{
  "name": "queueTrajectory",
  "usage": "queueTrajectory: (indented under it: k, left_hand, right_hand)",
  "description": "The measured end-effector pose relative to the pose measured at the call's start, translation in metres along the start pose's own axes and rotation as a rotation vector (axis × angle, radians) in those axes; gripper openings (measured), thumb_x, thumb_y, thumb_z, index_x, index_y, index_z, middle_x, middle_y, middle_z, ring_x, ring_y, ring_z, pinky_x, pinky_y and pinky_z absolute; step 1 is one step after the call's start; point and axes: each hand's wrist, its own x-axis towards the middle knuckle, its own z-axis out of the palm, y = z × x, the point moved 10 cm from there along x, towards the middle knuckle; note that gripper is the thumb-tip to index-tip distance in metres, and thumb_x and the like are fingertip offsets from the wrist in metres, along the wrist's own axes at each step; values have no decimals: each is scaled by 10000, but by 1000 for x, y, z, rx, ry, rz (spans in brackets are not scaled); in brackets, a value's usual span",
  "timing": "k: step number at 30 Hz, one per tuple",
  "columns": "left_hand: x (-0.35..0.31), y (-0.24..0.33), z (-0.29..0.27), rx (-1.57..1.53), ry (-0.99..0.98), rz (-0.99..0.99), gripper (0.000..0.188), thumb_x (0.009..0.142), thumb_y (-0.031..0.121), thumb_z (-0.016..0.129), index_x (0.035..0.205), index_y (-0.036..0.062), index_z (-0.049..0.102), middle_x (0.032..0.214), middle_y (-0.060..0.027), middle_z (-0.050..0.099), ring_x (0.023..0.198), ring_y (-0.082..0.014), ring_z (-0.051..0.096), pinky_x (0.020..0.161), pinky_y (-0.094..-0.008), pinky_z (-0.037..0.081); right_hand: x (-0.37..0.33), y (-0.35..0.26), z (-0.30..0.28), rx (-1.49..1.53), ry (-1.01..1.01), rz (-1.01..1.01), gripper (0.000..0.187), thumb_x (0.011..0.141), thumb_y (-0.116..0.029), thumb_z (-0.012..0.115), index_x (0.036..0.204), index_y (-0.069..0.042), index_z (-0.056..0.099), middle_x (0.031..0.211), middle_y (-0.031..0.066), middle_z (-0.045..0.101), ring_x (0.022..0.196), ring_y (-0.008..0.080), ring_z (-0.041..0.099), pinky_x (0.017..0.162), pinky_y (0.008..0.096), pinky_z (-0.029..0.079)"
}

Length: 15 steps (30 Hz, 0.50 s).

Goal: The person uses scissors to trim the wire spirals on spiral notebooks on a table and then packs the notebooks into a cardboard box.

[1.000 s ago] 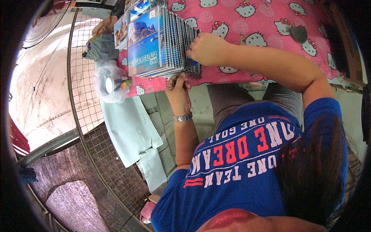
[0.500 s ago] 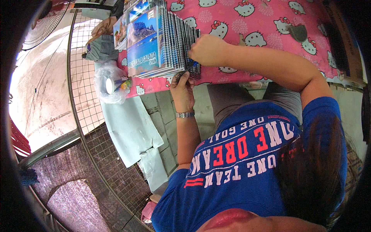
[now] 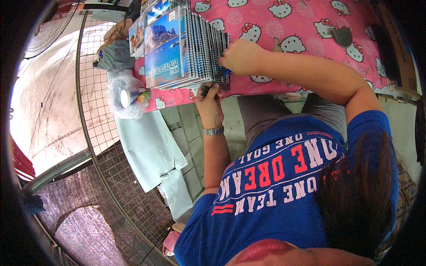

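Note:
A tall stack of spiral-bound notebooks with blue seaside covers stands at the table's near edge, their dark wire coils facing right. My left hand, with a metal watch on its wrist, is closed at the stack's lower right corner. Its thumb and fingers pinch a dark coil end there. Just right of the coils my right hand is closed in a fist around a small blue-handled tool. The tool's tip points down toward the left fingers; its exact kind is mostly hidden.
A pink cat-print cloth covers the table. Left of the stack lie a clear plastic bag with a white round item and some grey fabric. A dark grey piece lies at the right. Wire mesh borders the left side.
My right hand has shifted very slightly, and more of the blue tool shows beneath it. My left hand stays at the stack's corner.

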Motion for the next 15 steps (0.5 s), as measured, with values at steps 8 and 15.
queueTrajectory:
  k: [8, 15]
  left_hand:
    - [0, -6, 5, 29, 34, -38, 142, 802, 12, 707, 882, 67, 604, 751, -6, 607, 585, -89, 521, 514, -225, 386]
    - [-3, 12, -6, 491, 113, 197, 135, 796, 25, 720, 855, 40, 600, 702, 0, 583, 570, -80, 502, 492, -225, 384]
  right_hand:
    - [-6, -2, -13, -127, 397, -94, 164, 780, -204, 568, 854, -89, 657, 771, 81, 648, 778, 260, 649, 752, 392, 507]
    - [-5, 4, 1, 60, 48, 24, 154, 776, -162, 558, 844, -68, 658, 760, 133, 665, 779, 284, 666, 712, 421, 522]
